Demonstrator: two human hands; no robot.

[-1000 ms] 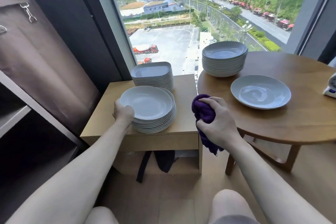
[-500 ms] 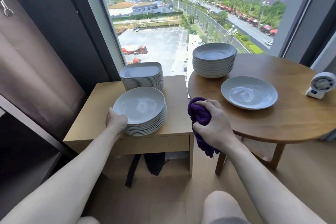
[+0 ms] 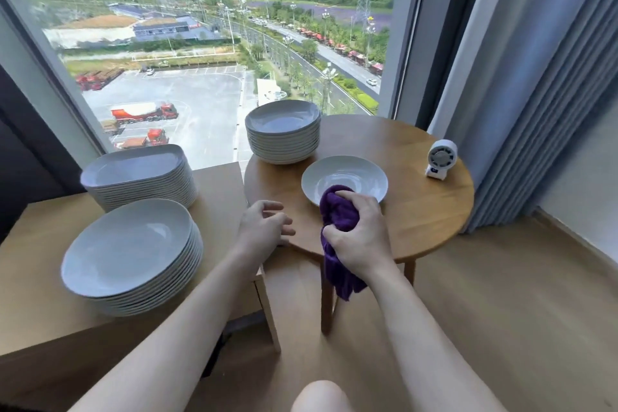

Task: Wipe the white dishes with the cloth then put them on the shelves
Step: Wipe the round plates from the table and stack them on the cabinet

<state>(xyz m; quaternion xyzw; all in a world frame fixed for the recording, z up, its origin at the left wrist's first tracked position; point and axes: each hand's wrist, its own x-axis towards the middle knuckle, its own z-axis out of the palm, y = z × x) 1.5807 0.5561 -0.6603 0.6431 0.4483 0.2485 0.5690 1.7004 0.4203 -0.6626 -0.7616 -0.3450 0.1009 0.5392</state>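
Your left hand [image 3: 264, 227] has quit the plate stack [image 3: 127, 247], fingers spread, empty. Your right hand [image 3: 359, 239] fingers clutch the purple cloth [image 3: 337, 211] at the lone plate [image 3: 347, 174] rim. Wiping looks imminent.

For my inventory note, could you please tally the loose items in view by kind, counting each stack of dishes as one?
Stacks of white dishes: 3
Single white plate: 1
Purple cloth: 1
Small white fan: 1
Total: 6
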